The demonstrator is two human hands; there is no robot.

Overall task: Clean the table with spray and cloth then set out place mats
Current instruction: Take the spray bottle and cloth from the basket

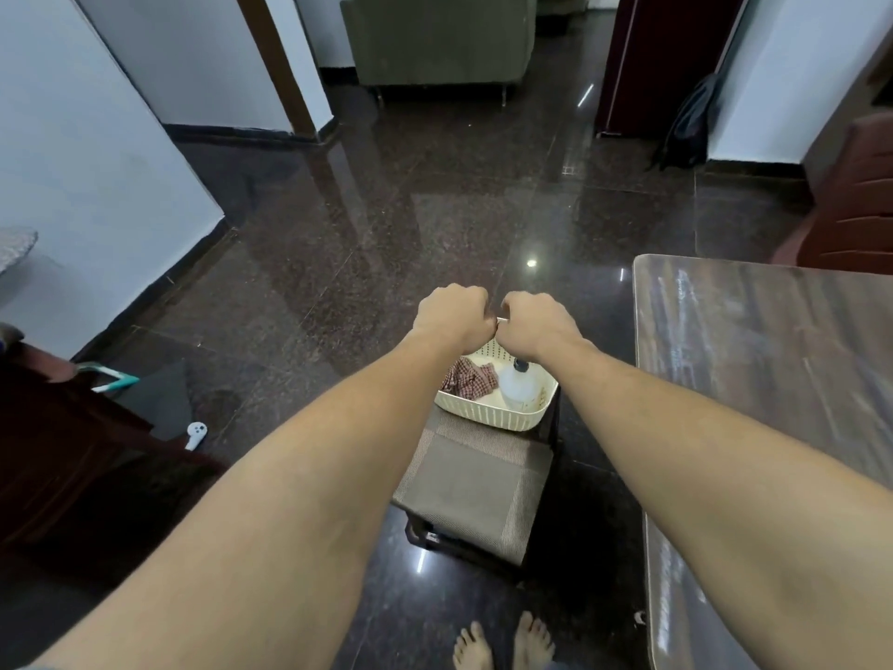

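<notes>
Left hand (452,314), right hand (536,324) over basket (488,418)

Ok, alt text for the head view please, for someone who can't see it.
Both arms reach forward, left hand and right hand curled side by side above a cream basket holding a checked cloth and a spray bottle. The basket sits on place mats on a stool left of the wooden table; whether the hands grip anything is hidden.
</notes>
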